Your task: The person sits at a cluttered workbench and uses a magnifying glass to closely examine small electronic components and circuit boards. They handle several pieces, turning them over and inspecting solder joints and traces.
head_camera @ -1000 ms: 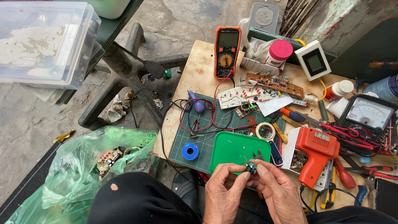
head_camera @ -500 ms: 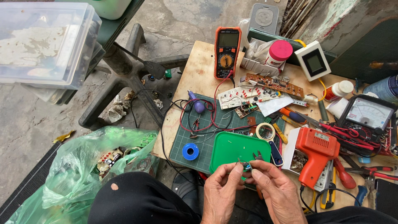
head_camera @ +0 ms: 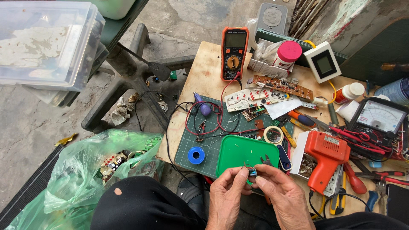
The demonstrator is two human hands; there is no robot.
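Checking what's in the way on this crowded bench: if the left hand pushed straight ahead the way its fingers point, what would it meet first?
Probably the green plastic lid, lying just beyond the left hand, which pinches a small blue component with the right hand. Height above the lid is unclear, so it might pass over.

Both hands [head_camera: 255, 194] pinch small part [head_camera: 252, 172] w/ wire leads — above green lid [head_camera: 238, 153].

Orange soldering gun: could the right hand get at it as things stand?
Probably yes, once freed. The right hand and left hand pinch a small component between them. The orange soldering gun lies uncovered just beside the right hand, with nothing between them.
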